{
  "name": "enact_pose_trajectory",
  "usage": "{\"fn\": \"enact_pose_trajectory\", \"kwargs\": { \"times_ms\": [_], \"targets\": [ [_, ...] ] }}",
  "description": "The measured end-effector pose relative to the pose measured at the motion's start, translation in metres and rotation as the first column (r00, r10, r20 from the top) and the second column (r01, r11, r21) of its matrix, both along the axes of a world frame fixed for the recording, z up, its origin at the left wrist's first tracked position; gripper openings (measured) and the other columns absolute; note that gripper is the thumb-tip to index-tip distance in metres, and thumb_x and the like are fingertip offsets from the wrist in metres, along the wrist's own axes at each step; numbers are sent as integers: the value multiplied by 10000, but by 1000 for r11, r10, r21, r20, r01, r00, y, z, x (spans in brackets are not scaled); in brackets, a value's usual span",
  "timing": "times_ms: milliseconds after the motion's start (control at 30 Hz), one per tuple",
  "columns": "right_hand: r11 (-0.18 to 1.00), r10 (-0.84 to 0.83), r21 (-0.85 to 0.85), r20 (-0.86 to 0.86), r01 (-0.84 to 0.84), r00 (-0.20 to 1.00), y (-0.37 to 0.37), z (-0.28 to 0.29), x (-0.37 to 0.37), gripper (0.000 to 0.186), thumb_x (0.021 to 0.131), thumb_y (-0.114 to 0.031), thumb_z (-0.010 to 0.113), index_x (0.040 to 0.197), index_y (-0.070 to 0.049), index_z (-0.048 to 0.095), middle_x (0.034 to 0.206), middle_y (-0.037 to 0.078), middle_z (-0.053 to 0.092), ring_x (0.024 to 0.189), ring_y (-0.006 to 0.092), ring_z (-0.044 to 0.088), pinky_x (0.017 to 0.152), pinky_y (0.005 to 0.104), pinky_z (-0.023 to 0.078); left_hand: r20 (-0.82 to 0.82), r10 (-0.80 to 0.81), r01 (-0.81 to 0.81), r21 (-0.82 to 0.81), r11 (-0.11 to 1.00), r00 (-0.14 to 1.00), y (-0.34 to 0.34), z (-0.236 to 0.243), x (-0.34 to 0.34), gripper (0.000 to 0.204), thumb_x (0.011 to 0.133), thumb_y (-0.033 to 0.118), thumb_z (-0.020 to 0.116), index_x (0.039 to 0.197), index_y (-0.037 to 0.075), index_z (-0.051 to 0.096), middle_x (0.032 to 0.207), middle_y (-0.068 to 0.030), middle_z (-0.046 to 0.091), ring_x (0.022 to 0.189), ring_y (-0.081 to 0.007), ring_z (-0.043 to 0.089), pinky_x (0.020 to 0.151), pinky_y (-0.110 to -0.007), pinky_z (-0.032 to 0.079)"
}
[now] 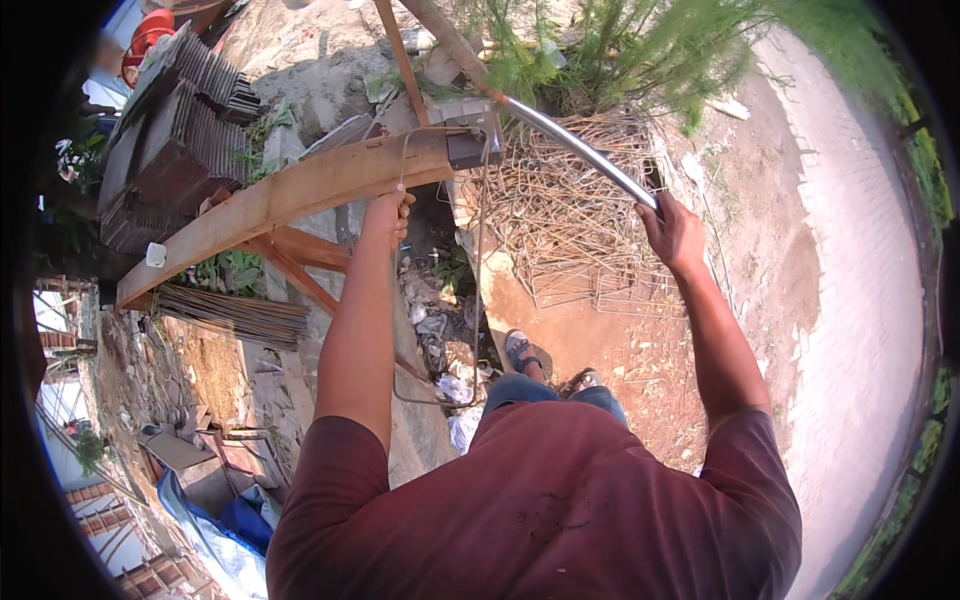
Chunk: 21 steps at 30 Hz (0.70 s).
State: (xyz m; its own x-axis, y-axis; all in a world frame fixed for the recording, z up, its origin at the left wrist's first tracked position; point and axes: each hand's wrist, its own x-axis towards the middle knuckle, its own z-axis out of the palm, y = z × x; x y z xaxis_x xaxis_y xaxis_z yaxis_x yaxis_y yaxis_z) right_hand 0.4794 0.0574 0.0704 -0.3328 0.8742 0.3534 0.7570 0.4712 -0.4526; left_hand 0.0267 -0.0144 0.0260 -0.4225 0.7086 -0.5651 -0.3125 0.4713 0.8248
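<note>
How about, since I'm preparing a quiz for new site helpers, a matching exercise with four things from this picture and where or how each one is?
Things:
1. Left hand
2. Stacked brown slabs
3. Right hand
4. Rusty bent rods

Places and states:
A. Closed on a silver bar
B. Lying in a tangled heap
C. Closed on a thin rod frame
D. At the picture's upper left

Pairs: 1-C, 2-D, 3-A, 4-B

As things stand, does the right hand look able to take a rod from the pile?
Probably not straight away: the right hand is closed around the silver pipe and would likely need freeing. The pile of bent rods itself looks mostly uncovered.
</note>
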Motion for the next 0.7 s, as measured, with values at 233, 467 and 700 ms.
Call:
{"fn": "enact_pose_trajectory", "kwargs": {
  "times_ms": [233, 467, 700],
  "targets": [
    [931, -297, -320, -387, 175, 873, 13, -45, 41, 371, 976, -379, 462, 887, -21, 506, 599, 144, 515, 537, 252, 497, 535, 380, 400, -377, -204, 269, 127, 955, 903, -44, 20, 125, 346, 935, 338, 565, 880, 7, 647, 580, -19, 526, 462, -100, 434, 451, -243, 335],
    [102, -287, -825, 510, 555, 811, -98, -187, 233, 477, 833, -412, 597, 895, 60, 632, 765, 207, 644, 655, 281, 642, 606, 412, 493, -752, -495, 533, -228, 815, 435, -132, -108, 164, 223, 883, 240, 588, 969, 44, 655, 861, -186, 644, 820, -370, 615, 714, -421, 476],
    [-413, -38, -677, 681, 609, 731, -289, -202, 428, 346, 821, -311, 632, 860, 33, 648, 701, 147, 629, 567, 217, 614, 538, 388, 482, -474, -819, 519, -635, 572, 324, -184, -174, 167, 271, 886, 284, 534, 980, 54, 642, 901, -199, 652, 875, -365, 626, 753, -436, 482]
  ]
}}
